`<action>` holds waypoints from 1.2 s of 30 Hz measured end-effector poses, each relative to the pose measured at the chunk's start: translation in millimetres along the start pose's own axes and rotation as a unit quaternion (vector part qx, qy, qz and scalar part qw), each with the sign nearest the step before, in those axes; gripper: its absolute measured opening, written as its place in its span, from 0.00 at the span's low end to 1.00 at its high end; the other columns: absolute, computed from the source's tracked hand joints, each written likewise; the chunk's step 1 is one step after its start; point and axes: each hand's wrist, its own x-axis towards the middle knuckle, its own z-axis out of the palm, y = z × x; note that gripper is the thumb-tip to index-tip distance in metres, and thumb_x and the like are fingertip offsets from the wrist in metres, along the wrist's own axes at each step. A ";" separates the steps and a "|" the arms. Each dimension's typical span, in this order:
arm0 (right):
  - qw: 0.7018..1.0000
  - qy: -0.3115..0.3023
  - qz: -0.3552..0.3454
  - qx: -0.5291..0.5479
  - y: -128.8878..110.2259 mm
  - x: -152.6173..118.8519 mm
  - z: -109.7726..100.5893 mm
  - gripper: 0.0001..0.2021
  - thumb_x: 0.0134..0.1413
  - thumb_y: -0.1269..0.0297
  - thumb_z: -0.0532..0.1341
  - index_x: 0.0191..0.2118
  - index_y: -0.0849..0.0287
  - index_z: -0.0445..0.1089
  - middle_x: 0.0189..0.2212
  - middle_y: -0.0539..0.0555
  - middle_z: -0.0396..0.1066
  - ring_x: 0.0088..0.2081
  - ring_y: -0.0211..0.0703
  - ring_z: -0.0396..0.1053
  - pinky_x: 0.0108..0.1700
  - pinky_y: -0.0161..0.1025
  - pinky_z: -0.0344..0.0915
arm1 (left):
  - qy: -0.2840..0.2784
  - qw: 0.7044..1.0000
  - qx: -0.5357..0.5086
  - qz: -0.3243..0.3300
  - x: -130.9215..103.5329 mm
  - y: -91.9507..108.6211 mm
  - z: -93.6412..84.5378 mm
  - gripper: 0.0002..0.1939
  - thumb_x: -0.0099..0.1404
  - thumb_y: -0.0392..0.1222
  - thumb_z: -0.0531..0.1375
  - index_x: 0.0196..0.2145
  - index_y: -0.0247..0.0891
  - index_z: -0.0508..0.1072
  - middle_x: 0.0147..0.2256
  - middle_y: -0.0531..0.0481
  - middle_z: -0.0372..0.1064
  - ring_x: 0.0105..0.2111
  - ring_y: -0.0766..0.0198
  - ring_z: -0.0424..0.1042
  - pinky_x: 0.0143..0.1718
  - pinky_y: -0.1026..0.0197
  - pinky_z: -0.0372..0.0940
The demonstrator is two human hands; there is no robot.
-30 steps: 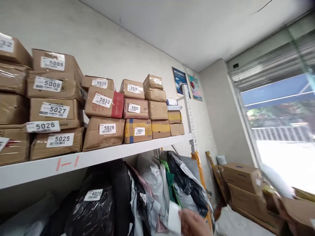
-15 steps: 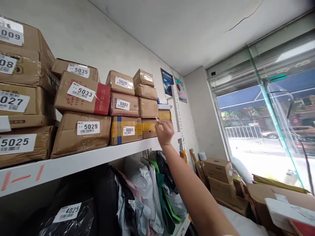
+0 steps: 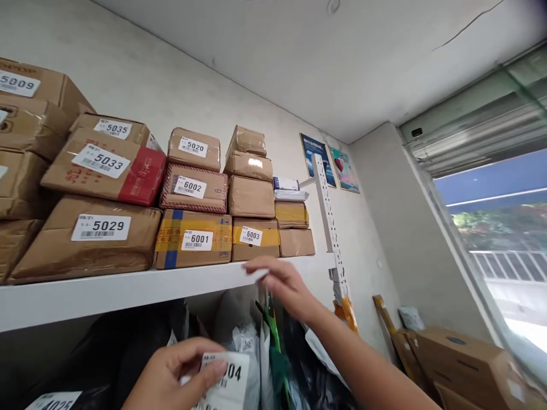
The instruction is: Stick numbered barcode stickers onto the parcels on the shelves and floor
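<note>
Low in the view, my left hand (image 3: 182, 373) pinches a white printed label sheet (image 3: 233, 378) whose top number ends in 04. My right hand (image 3: 284, 285) is raised just in front of the white shelf edge (image 3: 128, 287), its fingers apart and nothing seen between them. Right above it sits a taped carton (image 3: 269, 251) bearing a 6003 label (image 3: 250, 236). To the left of that is a carton (image 3: 166, 242) marked 6001, below a striped-edge box (image 3: 217, 188) marked 6002. Unlabelled cartons (image 3: 252, 196) are stacked over the 6003 carton.
More numbered cartons (image 3: 137, 250) fill the shelf's left side. Black, white and green bags (image 3: 277, 364) crowd the level below. A perforated white post (image 3: 327, 210) rises at the shelf's right end. Large cartons (image 3: 461, 361) stand by the window on the right.
My right hand has come down and away from the cartons, and its fingers have spread. A 6003 label now shows on the carton. My left hand has come into view with the label sheet.
</note>
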 end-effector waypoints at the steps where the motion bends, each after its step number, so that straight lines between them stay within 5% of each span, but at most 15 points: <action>1: 0.997 -0.064 0.038 0.019 -6.2 -6.5 -1.5 0.17 0.52 0.54 0.62 0.46 0.54 0.71 0.43 0.56 0.74 0.41 0.46 0.72 0.35 0.38 0.68 | 0.004 0.999 0.027 0.021 12.7 7.4 6.2 0.23 0.47 0.62 0.62 0.27 0.37 0.76 0.25 0.49 0.70 0.28 0.62 0.64 0.32 0.63 0.59; 5: 0.991 -0.066 0.114 0.028 -5.4 -16.3 -9.8 0.08 0.48 0.61 0.65 0.34 0.59 0.75 0.30 0.54 0.74 0.32 0.40 0.70 0.29 0.35 0.63 | 0.036 0.993 0.074 0.083 52.7 27.2 27.2 0.21 0.53 0.59 0.59 0.24 0.36 0.72 0.22 0.53 0.62 0.26 0.66 0.57 0.28 0.64 0.53; 10: 0.950 -0.035 0.226 0.212 26.2 -7.5 -18.4 0.16 0.34 0.57 0.71 0.30 0.59 0.72 0.23 0.48 0.70 0.25 0.36 0.65 0.28 0.35 0.62 | 0.148 0.972 0.135 0.127 74.1 34.0 43.6 0.26 0.55 0.62 0.55 0.17 0.37 0.57 0.18 0.57 0.46 0.22 0.69 0.48 0.23 0.65 0.45; 15: 0.988 0.075 0.088 0.106 31.4 -2.5 -19.1 0.06 0.49 0.61 0.63 0.31 0.57 0.72 0.25 0.50 0.70 0.27 0.38 0.67 0.28 0.35 0.63 | 0.123 0.985 -0.033 0.118 80.3 39.3 52.4 0.19 0.51 0.56 0.63 0.32 0.37 0.72 0.27 0.52 0.67 0.28 0.65 0.64 0.30 0.65 0.59; 20: 0.983 0.173 -0.055 -0.013 21.9 25.7 -24.4 0.05 0.52 0.68 0.61 0.31 0.54 0.75 0.29 0.52 0.70 0.32 0.39 0.68 0.30 0.36 0.66 | 0.171 0.976 -0.072 0.112 87.1 59.6 51.3 0.20 0.51 0.58 0.63 0.25 0.35 0.70 0.20 0.55 0.65 0.20 0.70 0.59 0.21 0.68 0.54; 25: 0.963 0.237 -0.085 -0.101 30.9 95.0 -44.0 0.06 0.52 0.69 0.61 0.34 0.56 0.76 0.29 0.52 0.74 0.31 0.40 0.69 0.35 0.39 0.66 | 0.093 0.989 -0.041 0.107 89.4 71.0 49.5 0.16 0.49 0.50 0.66 0.31 0.36 0.74 0.29 0.49 0.73 0.28 0.63 0.68 0.29 0.64 0.61; 29: 0.955 0.207 -0.064 -0.204 39.4 140.9 -58.0 0.08 0.49 0.69 0.63 0.38 0.58 0.75 0.29 0.53 0.73 0.30 0.42 0.68 0.38 0.42 0.66 | 0.065 0.986 -0.017 0.152 87.6 71.3 41.6 0.18 0.55 0.55 0.60 0.28 0.35 0.74 0.29 0.48 0.70 0.30 0.62 0.66 0.31 0.62 0.59; 33: 0.894 0.249 -0.061 -0.368 33.7 151.7 -58.2 0.23 0.43 0.67 0.67 0.49 0.59 0.68 0.39 0.60 0.67 0.36 0.49 0.67 0.37 0.46 0.65 | 0.102 0.968 0.003 0.229 91.9 74.8 20.9 0.17 0.57 0.54 0.59 0.24 0.36 0.74 0.32 0.50 0.65 0.35 0.62 0.65 0.37 0.61 0.59; 36: 0.879 0.218 -0.096 -0.414 26.9 144.9 -55.4 0.10 0.44 0.68 0.67 0.36 0.59 0.71 0.39 0.59 0.66 0.41 0.52 0.65 0.40 0.47 0.65 | 0.118 0.960 0.000 0.252 96.8 77.5 6.0 0.18 0.58 0.55 0.58 0.22 0.37 0.71 0.27 0.53 0.62 0.32 0.65 0.63 0.38 0.62 0.59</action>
